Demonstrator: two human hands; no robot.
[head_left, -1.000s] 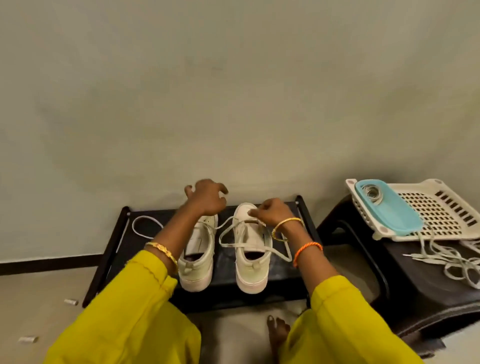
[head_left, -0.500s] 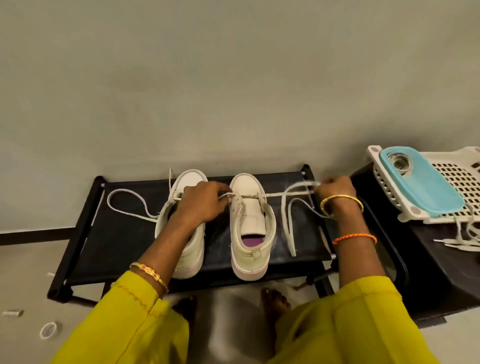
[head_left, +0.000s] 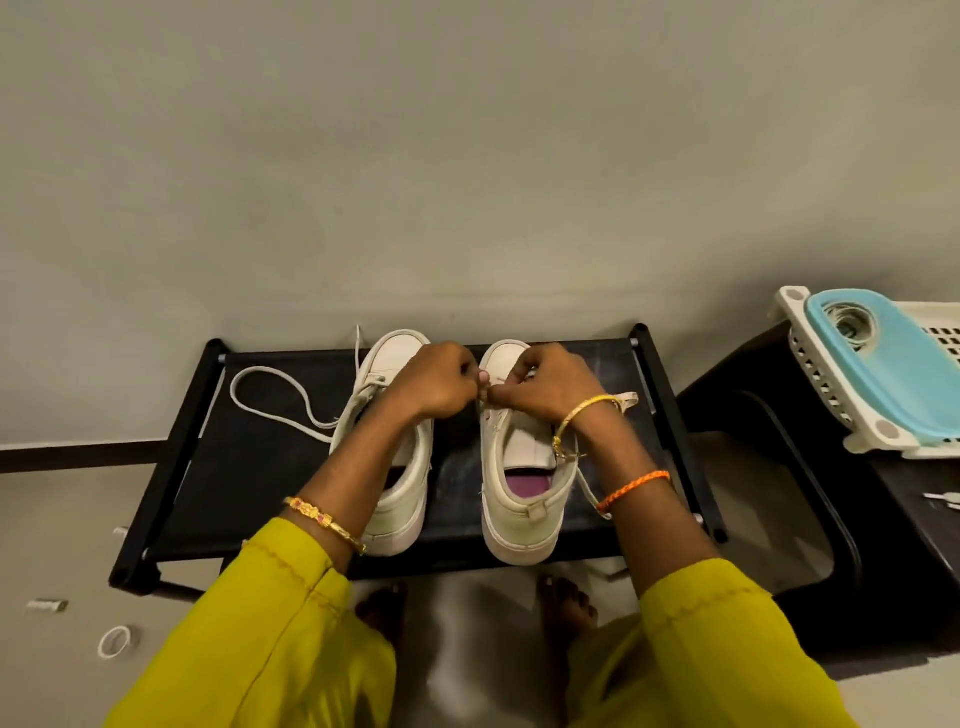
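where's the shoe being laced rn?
Head view, just right of centre: the white shoe stands on the black rack, right of its twin, heel toward the person. The left hand and right hand pinch its lace near the toe.

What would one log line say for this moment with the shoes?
action: lacing | left hand: pinches lace | right hand: pinches lace | shoe: pink-insoled, on black rack | other shoe: beside it
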